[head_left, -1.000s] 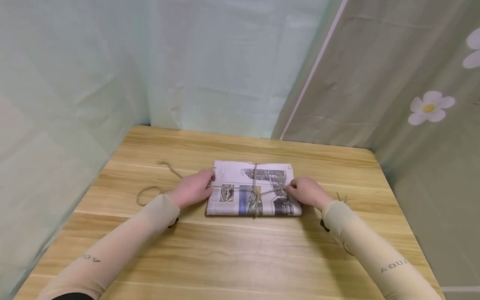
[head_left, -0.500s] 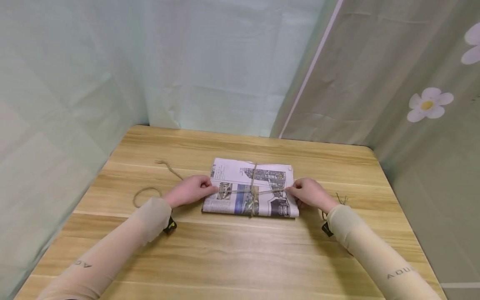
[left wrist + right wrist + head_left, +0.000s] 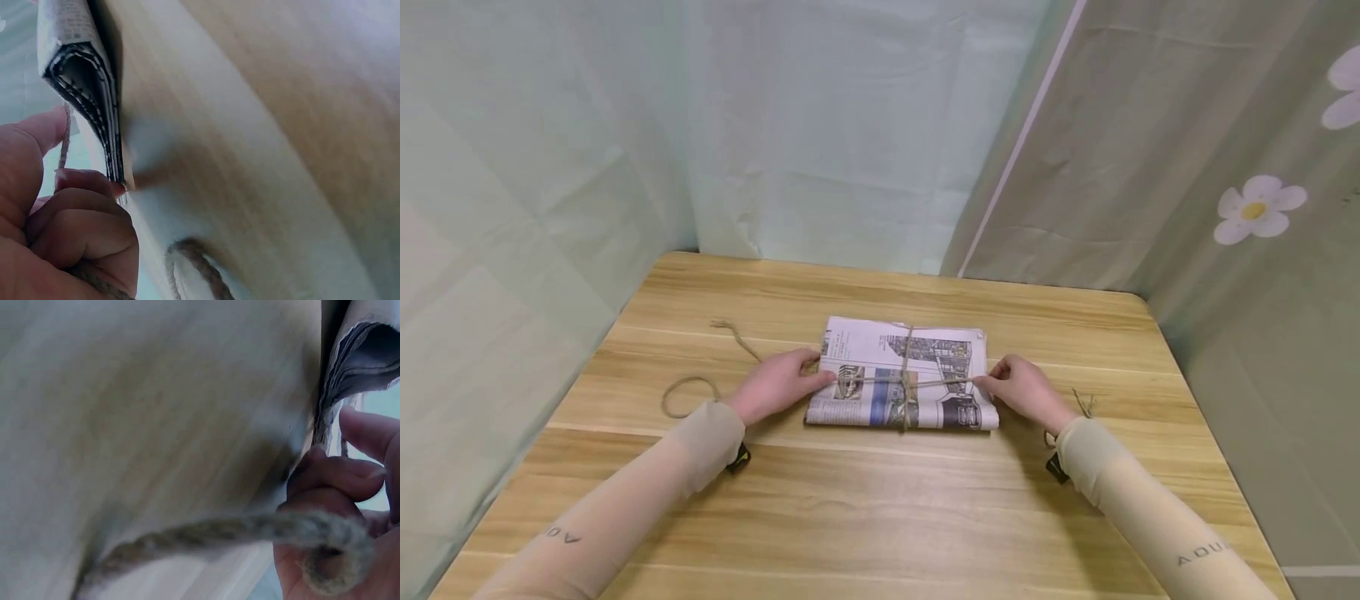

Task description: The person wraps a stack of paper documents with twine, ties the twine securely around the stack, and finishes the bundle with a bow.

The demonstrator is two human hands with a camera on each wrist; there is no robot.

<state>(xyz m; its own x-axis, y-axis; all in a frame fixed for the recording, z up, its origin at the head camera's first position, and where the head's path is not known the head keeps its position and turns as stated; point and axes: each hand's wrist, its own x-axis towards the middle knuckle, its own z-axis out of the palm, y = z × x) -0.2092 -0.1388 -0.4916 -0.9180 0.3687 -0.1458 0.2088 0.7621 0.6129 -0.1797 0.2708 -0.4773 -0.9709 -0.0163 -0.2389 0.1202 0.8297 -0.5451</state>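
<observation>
At the left, a loose loop of brown twine lies near the left hand, likely just spare length. That hand curls its fingers round the twine, with its thumb against it. In the middle lies a folded newspaper, flat on the table, its fold on the near side. The twine makes a cross on top, one strand going far to near, the other left to right. At the right, the right hand pinches the other end of the sideways strand by the paper's edge. With a hand on each side, the strand looks straight, maybe because both pull. The wooden table has pale stripes in its grain. Behind it, a pale blue-green curtain hangs left and far; at the right is a grey-brown curtain with white flowers.
</observation>
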